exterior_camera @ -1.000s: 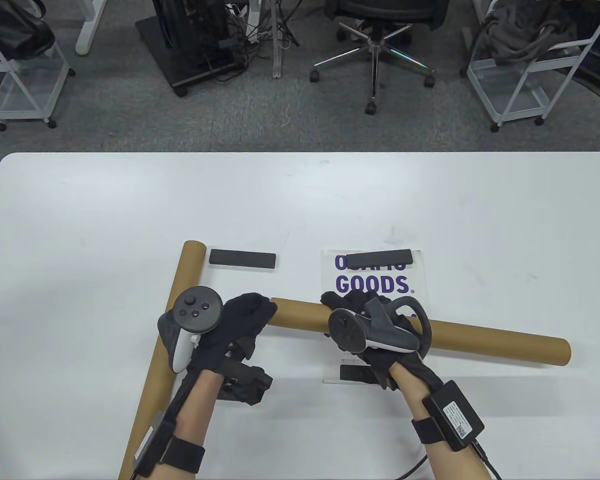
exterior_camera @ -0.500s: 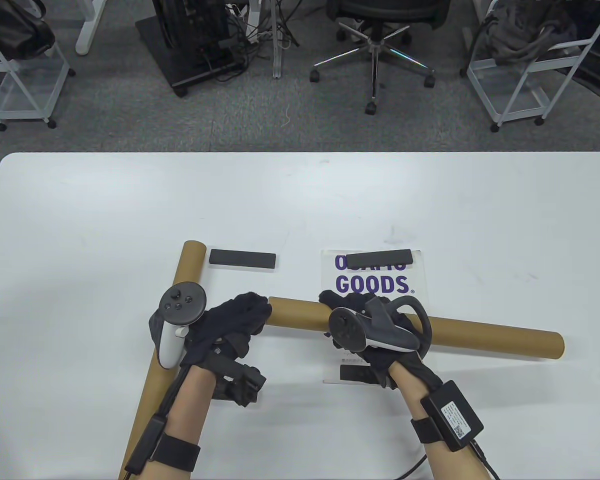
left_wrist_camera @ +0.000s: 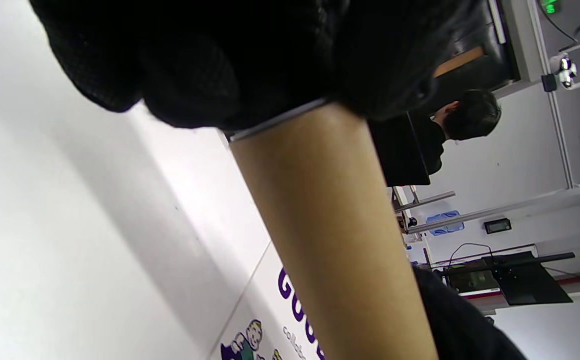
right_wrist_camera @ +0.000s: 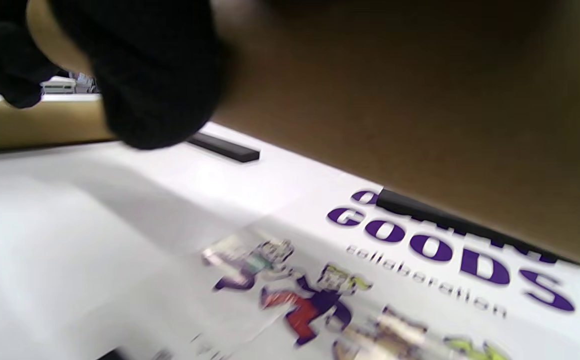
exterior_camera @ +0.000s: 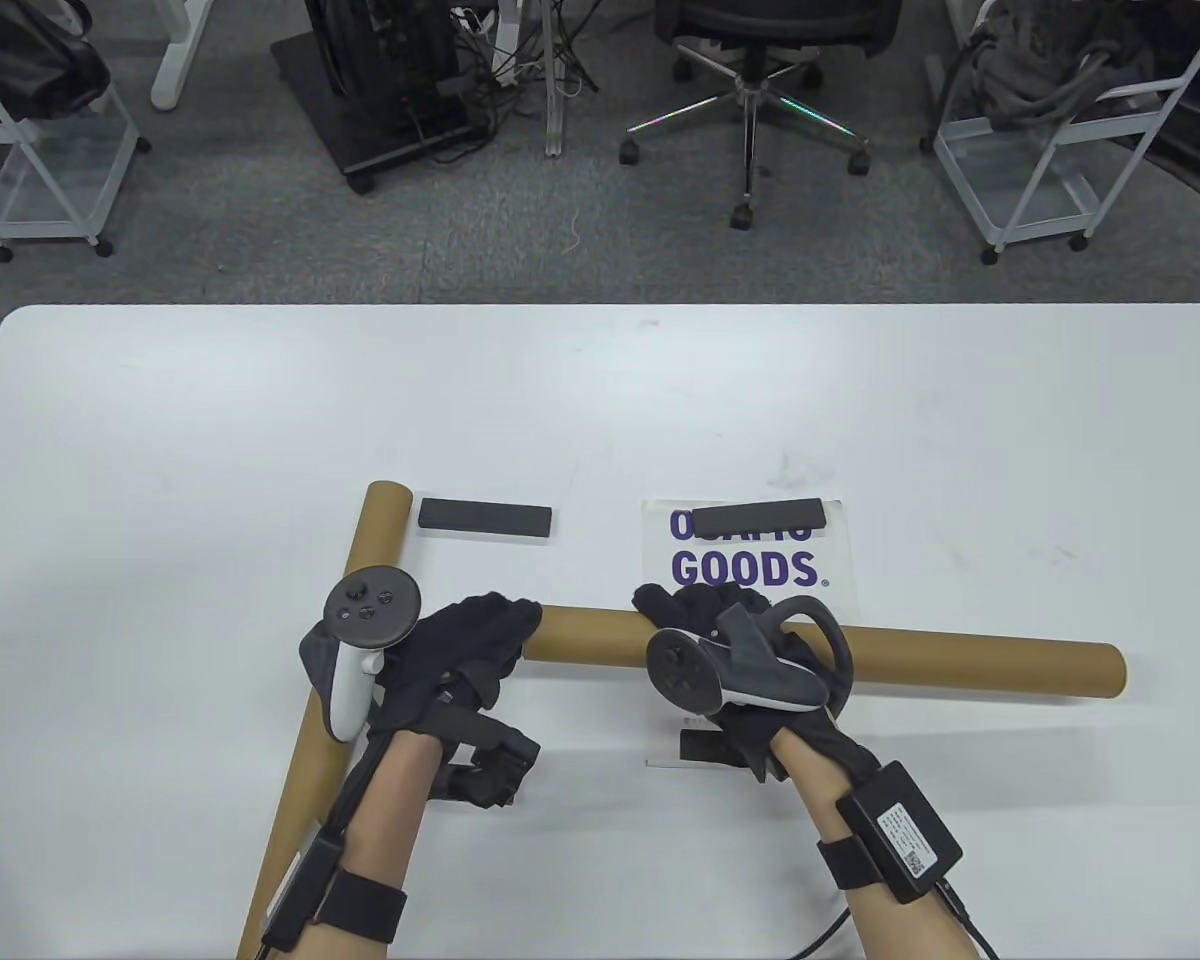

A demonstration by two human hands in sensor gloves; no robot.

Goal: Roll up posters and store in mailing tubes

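Observation:
A brown mailing tube [exterior_camera: 960, 660] lies crosswise, just above a flat poster [exterior_camera: 750, 570] printed "GOODS." My right hand [exterior_camera: 710, 610] grips the tube near its middle, over the poster. My left hand [exterior_camera: 480, 630] wraps the tube's left end. In the left wrist view the glove [left_wrist_camera: 220, 60] covers that end of the tube [left_wrist_camera: 329, 225], and a thin white edge shows there. In the right wrist view the tube [right_wrist_camera: 394, 100] fills the upper right above the poster [right_wrist_camera: 319, 280]. What is inside the tube is hidden.
A second long tube [exterior_camera: 360, 560] runs diagonally under my left forearm. A loose black bar [exterior_camera: 485, 517] lies beside its far end. Black bars rest on the poster's top edge [exterior_camera: 760, 517] and bottom edge [exterior_camera: 705, 745]. Chairs and carts stand beyond the table's far edge.
The held tube has shifted a little to the left and levelled out, its right end moving away from me. My left hand moved slightly left with it. The right hand keeps its grip.

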